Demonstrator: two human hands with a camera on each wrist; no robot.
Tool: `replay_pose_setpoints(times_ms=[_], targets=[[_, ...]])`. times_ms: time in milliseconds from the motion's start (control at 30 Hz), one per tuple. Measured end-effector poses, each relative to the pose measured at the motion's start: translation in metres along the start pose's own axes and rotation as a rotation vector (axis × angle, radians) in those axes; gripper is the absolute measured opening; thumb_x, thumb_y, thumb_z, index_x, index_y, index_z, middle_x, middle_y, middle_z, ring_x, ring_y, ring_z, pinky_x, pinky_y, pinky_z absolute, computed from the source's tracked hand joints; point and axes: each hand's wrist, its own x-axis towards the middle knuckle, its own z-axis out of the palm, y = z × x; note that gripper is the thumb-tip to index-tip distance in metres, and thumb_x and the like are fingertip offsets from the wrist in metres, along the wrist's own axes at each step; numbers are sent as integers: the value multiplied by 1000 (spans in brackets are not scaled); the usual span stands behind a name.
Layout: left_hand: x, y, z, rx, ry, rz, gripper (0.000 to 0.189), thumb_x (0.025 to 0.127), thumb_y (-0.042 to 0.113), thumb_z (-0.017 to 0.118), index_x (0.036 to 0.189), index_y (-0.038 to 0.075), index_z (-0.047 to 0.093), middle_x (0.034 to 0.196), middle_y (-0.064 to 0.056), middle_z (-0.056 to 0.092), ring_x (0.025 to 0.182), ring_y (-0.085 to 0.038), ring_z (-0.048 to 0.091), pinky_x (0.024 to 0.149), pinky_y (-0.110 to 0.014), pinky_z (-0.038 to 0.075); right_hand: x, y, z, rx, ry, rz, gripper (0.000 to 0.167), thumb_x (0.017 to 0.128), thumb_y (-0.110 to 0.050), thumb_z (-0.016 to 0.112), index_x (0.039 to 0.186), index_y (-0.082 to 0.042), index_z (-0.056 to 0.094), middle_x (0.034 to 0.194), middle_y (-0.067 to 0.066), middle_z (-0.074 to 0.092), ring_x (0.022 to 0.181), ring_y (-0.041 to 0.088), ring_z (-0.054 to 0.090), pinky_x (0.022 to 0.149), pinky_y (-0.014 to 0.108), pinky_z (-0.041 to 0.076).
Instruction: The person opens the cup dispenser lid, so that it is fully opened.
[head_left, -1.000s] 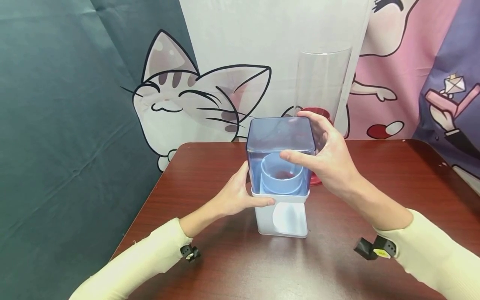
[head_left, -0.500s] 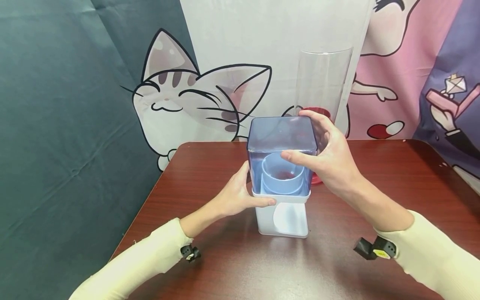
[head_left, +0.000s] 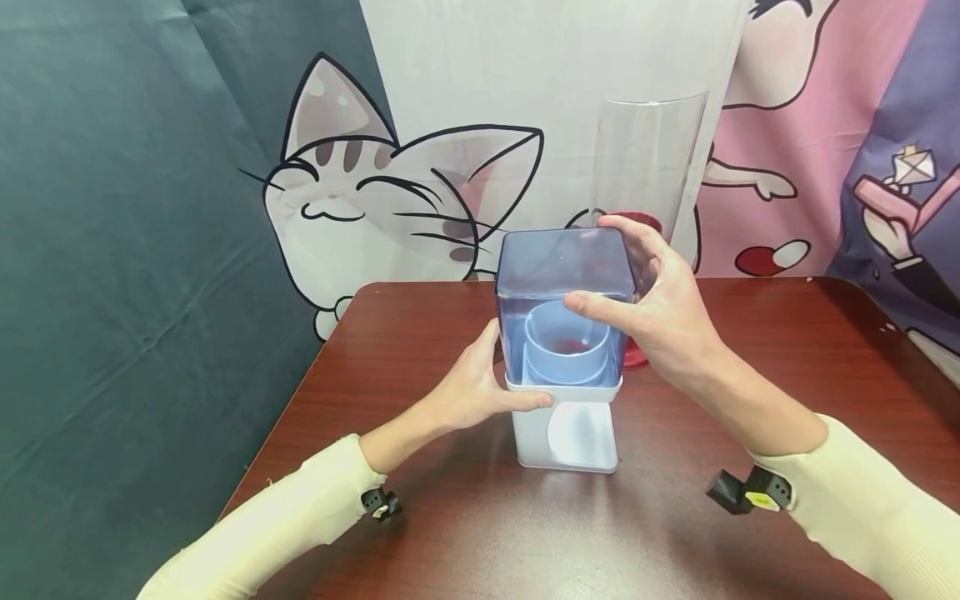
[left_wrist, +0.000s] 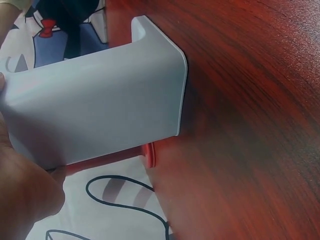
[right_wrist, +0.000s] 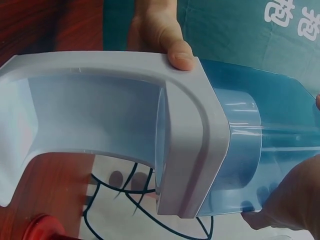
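Note:
A white C-shaped stand (head_left: 531,437) stands on the table, topped by a see-through blue square container (head_left: 566,262). Inside the container a round collar (head_left: 567,369) shows through the wall. My left hand (head_left: 474,385) grips the stand's upper part from the left, its thumb lying along the front of the white rim. From the right, my right hand (head_left: 667,304) holds the blue container, thumb on its front and fingers reaching round the far side. In the right wrist view the container (right_wrist: 285,122) sits against the white top block (right_wrist: 192,140). The left wrist view shows the stand's smooth back (left_wrist: 105,97).
Behind the container rises a tall clear cylinder (head_left: 648,158) with a red part (head_left: 633,357) at its foot, partly hidden by my right hand. The brown table (head_left: 420,517) ends at a back edge near cartoon-printed cloth (head_left: 442,200). A dark green cloth (head_left: 135,292) hangs at the left.

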Motion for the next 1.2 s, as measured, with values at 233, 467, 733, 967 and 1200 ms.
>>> replay_pose_setpoints(times_ms=[233,467,733,967,1200], targets=[[0,0,0,2,-3,-10,102,72,27,101,153,22,39,137,7,61,127,-11,58,115,-41,45,1,-1,-1,3,-7,13,73,89,-9,84,154,-16,50,141,8,60,125,25,58,98,26,52],[0,0,0,-7,-5,-4,102,72,26,101,153,20,40,138,5,61,127,-13,58,115,-44,45,0,-2,-2,-18,-11,24,75,89,-11,85,154,-16,49,141,5,60,124,22,58,98,25,52],[0,1,1,-28,-13,10,101,72,22,101,152,22,40,138,7,61,127,-12,59,114,-42,46,-3,-3,-1,-48,-3,-7,81,85,-6,88,155,-17,49,143,3,59,128,19,56,99,22,53],[1,1,1,-27,-8,11,101,71,24,102,152,20,40,139,5,61,127,-13,59,114,-43,47,-2,-3,-2,-50,-1,-18,79,85,-6,88,154,-16,50,143,5,60,128,21,57,100,23,52],[0,0,3,-41,-7,-17,101,72,21,101,152,19,39,137,4,60,124,-12,61,111,-36,49,3,-2,-5,23,-2,53,72,91,-10,82,154,-15,49,136,7,61,119,24,61,89,22,58]])
